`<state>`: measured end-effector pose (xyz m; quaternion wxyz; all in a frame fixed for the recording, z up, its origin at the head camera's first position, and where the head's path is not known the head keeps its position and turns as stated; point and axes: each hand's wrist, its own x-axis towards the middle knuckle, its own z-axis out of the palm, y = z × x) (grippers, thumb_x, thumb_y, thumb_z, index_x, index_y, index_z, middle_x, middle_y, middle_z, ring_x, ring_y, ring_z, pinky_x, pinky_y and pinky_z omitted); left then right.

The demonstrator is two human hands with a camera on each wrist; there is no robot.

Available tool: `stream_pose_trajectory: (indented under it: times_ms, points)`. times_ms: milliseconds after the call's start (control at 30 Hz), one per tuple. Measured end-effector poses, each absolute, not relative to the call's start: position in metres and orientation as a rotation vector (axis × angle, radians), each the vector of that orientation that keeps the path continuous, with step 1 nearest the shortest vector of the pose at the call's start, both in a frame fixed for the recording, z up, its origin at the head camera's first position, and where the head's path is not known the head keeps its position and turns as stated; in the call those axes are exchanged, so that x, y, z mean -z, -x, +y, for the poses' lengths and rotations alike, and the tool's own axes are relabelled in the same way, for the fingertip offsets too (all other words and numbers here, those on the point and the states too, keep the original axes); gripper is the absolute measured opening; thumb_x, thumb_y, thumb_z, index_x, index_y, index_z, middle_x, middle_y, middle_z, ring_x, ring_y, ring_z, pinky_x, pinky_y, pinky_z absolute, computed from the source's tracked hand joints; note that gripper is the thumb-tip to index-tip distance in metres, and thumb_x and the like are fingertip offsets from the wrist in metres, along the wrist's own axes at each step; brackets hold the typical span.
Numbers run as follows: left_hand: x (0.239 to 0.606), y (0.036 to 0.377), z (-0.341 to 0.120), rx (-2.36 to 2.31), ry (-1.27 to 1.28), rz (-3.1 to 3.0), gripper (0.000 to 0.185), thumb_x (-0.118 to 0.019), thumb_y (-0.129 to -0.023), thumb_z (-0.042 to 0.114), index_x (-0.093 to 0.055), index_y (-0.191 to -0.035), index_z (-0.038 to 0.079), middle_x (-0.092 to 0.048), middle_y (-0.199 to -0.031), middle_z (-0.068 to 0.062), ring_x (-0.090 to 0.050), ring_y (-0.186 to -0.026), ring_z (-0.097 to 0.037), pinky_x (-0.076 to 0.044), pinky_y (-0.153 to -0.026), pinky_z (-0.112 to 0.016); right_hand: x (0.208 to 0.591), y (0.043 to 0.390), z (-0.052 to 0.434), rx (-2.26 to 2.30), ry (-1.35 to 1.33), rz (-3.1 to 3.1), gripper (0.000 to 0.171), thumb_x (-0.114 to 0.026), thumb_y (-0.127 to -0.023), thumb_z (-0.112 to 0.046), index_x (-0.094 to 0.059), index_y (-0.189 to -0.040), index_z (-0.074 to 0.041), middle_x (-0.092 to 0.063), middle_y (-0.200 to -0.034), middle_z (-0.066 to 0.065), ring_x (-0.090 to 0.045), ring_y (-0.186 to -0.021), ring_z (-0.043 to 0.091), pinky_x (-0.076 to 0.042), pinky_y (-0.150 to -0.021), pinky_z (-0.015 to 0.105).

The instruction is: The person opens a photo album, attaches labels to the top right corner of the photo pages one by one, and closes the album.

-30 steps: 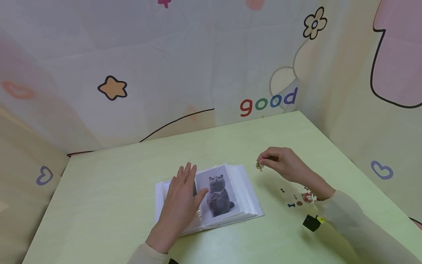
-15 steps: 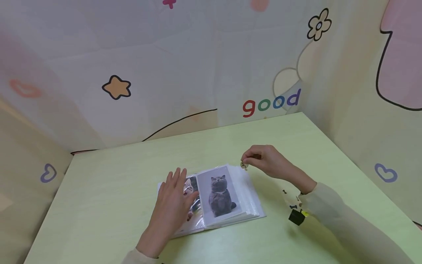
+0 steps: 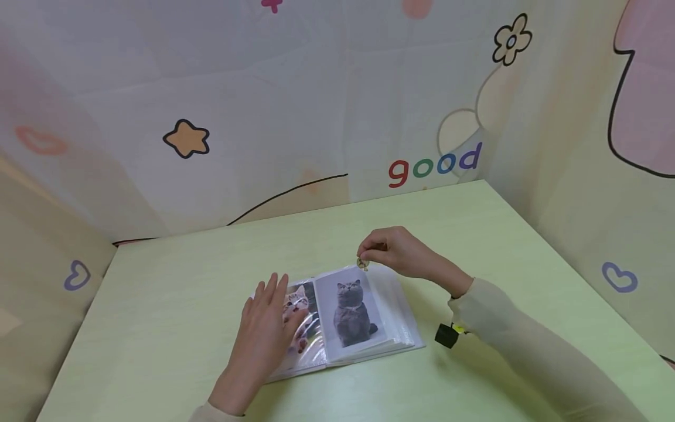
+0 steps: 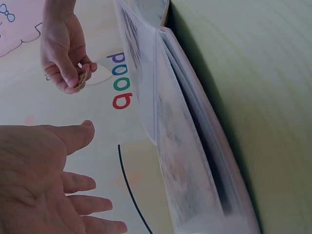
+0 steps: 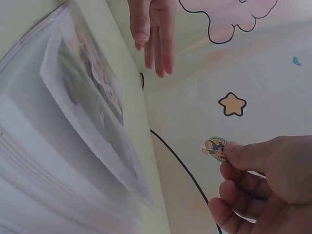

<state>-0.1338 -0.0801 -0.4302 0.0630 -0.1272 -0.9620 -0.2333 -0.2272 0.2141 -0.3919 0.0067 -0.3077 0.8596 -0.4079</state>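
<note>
A photo album (image 3: 392,293) lies spread on the table. Its right page shows a grey cat photo (image 3: 352,316), its left page a kitten photo (image 3: 311,334) partly covered by my left hand (image 3: 263,328). That hand hovers over the left page with straight, spread fingers; the left wrist view shows a gap between the hand (image 4: 53,185) and the pages. My right hand (image 3: 401,252) pinches a small round sticker (image 5: 214,148) between thumb and forefinger. In the head view this sticker (image 3: 362,264) hangs over the top edge of the right page.
The pale green table (image 3: 174,305) meets a printed cloth backdrop (image 3: 274,117) at the back and sides. Below my right sleeve (image 3: 506,316) hangs a small black block (image 3: 446,335). More album leaves (image 5: 53,141) stand layered under the open page.
My right hand has carried the sticker left, from beside the album to over its right page. My left hand has drawn back left, uncovering more of the kitten photo. My right sleeve now hides the loose bone-shaped pieces.
</note>
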Motion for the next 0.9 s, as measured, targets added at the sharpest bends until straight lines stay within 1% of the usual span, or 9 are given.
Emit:
stream_pose_trajectory:
  times_ms: [167, 267, 367, 500, 600, 900]
  points:
    - [0.434, 0.134, -0.084, 0.703, 0.383, -2.905, 0.076, -0.068, -0.1, 0.037, -0.036, -0.158, -0.001, -0.032, -0.162, -0.026, -0.026, -0.15, -0.049, -0.022, -0.118, -0.067, 0.394, 0.236, 0.198, 1.291, 0.968, 2.635, 0.006, -0.071, -0.097, -0.005, -0.077, -0.098, -0.006, -0.074, -0.093, 0.0, -0.069, -0.09, 0.033, -0.056, -0.079, 0.03]
    - [0.435, 0.134, -0.086, 0.699, 0.38, -2.9, 0.075, -0.069, -0.1, 0.037, -0.038, -0.157, -0.002, -0.034, -0.161, -0.026, -0.028, -0.149, -0.05, -0.024, -0.116, -0.068, 0.397, 0.241, 0.188, 1.294, 0.965, 2.607, 0.006, -0.071, -0.097, -0.005, -0.077, -0.098, -0.005, -0.074, -0.093, 0.0, -0.069, -0.092, 0.035, -0.056, -0.08, 0.03]
    - [0.436, 0.135, -0.086, 0.686, 0.371, -2.904, 0.075, -0.069, -0.1, 0.037, -0.039, -0.156, -0.002, -0.035, -0.16, -0.027, -0.03, -0.148, -0.05, -0.026, -0.116, -0.068, 0.399, 0.247, 0.18, 1.279, 0.973, 2.596, 0.006, -0.071, -0.097, -0.005, -0.077, -0.098, -0.005, -0.075, -0.094, 0.001, -0.069, -0.09, 0.03, -0.056, -0.08, 0.03]
    - [0.438, 0.134, -0.085, 0.666, 0.368, -2.911, 0.073, -0.069, -0.1, 0.036, -0.041, -0.155, -0.002, -0.038, -0.158, -0.028, -0.033, -0.146, -0.051, -0.028, -0.114, -0.068, 0.401, 0.252, 0.167, 1.227, 0.993, 2.601, 0.007, -0.071, -0.097, -0.006, -0.078, -0.096, -0.007, -0.075, -0.094, -0.001, -0.065, -0.084, 0.016, -0.054, -0.076, 0.027]
    - [0.439, 0.133, -0.083, 0.658, 0.368, -2.914, 0.07, -0.069, -0.1, 0.032, -0.042, -0.154, -0.002, -0.04, -0.157, -0.028, -0.035, -0.145, -0.051, -0.03, -0.113, -0.069, 0.402, 0.255, 0.157, 1.183, 1.021, 2.599, 0.007, -0.071, -0.098, -0.008, -0.078, -0.095, -0.008, -0.074, -0.093, -0.002, -0.062, -0.081, 0.01, -0.053, -0.074, 0.025]
    - [0.444, 0.133, -0.082, 0.593, 0.346, -2.936, 0.067, -0.07, -0.099, 0.033, -0.047, -0.151, -0.003, -0.044, -0.154, -0.029, -0.038, -0.143, -0.052, -0.033, -0.111, -0.067, 0.406, 0.261, 0.129, 1.082, 1.052, 2.579, 0.008, -0.071, -0.099, -0.013, -0.079, -0.096, -0.009, -0.073, -0.088, -0.005, -0.058, -0.077, 0.008, -0.048, -0.068, 0.022]
